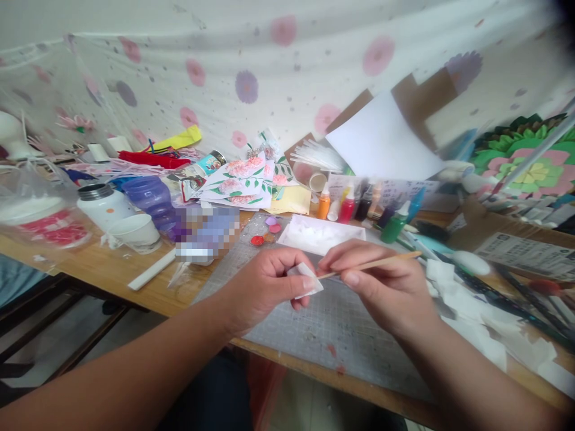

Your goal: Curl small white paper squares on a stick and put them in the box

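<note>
My left hand (265,284) is closed, pinching a small white piece of tissue or paper (308,280) between thumb and fingers above a grey cutting mat (323,326). My right hand (381,281) is closed round a thin wooden brush handle (381,261), whose tip meets the white piece. Both hands hover over the middle of the mat, close together.
A white palette tray (321,233) and small paint bottles (345,206) stand behind the hands. White cup (137,232), purple bottle (153,197) and white jar (101,203) sit at left. Crumpled white tissues (471,311) and pens lie at right. The wooden table edge (314,371) runs near me.
</note>
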The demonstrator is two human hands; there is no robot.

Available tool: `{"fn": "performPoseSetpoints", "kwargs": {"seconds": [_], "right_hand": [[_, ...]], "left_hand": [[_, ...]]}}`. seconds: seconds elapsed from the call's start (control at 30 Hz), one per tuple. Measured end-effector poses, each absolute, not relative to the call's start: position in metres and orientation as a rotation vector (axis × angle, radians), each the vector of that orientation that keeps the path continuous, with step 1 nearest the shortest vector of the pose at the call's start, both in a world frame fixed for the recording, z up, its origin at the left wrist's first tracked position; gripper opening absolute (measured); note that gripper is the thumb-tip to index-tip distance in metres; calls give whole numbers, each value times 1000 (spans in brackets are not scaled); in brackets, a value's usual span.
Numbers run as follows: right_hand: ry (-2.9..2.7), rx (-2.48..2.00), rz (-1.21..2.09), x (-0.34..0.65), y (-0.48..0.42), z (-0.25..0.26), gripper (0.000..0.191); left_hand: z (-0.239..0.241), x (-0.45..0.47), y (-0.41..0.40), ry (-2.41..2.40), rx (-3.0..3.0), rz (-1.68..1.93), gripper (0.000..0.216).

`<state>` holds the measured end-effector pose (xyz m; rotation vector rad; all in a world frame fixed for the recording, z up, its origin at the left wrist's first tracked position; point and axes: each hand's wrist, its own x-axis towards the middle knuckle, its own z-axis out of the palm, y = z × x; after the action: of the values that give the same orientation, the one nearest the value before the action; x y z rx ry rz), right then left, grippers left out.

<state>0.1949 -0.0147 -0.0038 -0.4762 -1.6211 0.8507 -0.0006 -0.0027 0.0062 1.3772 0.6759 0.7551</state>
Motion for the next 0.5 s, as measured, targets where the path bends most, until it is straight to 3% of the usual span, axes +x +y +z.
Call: {"fn": "performPoseSetpoints", "kwargs": {"seconds": [0.5], "right_hand": [[-1619,-537,785,194,-13,-4,16]], "left_hand": [[6,-2,-2,725,1343,748,23]]}}
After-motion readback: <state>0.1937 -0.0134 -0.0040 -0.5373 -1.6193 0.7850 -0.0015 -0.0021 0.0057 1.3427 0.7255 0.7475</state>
